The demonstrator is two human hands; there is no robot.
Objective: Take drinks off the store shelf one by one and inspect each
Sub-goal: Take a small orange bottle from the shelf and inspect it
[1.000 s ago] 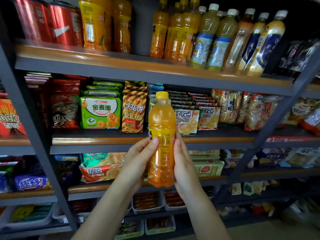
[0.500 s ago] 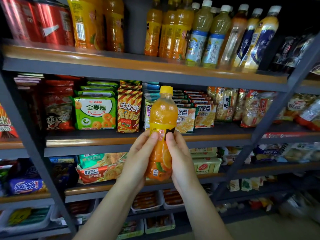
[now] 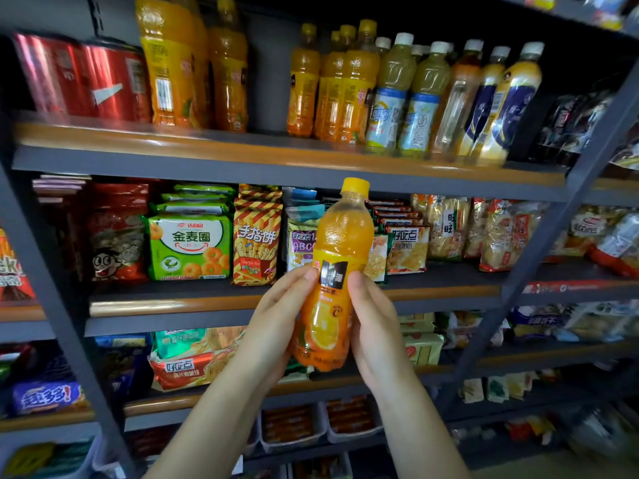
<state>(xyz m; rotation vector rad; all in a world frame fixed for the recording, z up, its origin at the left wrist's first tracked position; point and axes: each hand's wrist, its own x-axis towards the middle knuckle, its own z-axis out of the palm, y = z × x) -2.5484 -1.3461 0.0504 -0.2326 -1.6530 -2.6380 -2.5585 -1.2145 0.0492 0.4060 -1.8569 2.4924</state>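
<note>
- Orange juice bottle [image 3: 333,278] with a yellow cap is held up in front of the store shelf [image 3: 276,160], between the two hands, tilted a little so the cap leans to the right.
- Its cap reaches just under the front edge of the top shelf; its base is level with the lower snack shelf.
- The left hand [image 3: 276,326] grips the bottle's left side, fingers curled behind it and the thumb laid across the label.
- The right hand [image 3: 375,326] grips the right side the same way, thumb tip at the dark patch on the label.
- The label faces the person: a dark panel in the middle and orange slices printed below it.
- On the top shelf stand more orange bottles [image 3: 332,84], pale bottles with white caps [image 3: 404,95] to their right, and red cans [image 3: 83,81] at the far left.
- Behind the held bottle, on the middle shelf, sit a green biscuit pack [image 3: 190,247] and a striped snack bag [image 3: 257,243] beside it.
</note>
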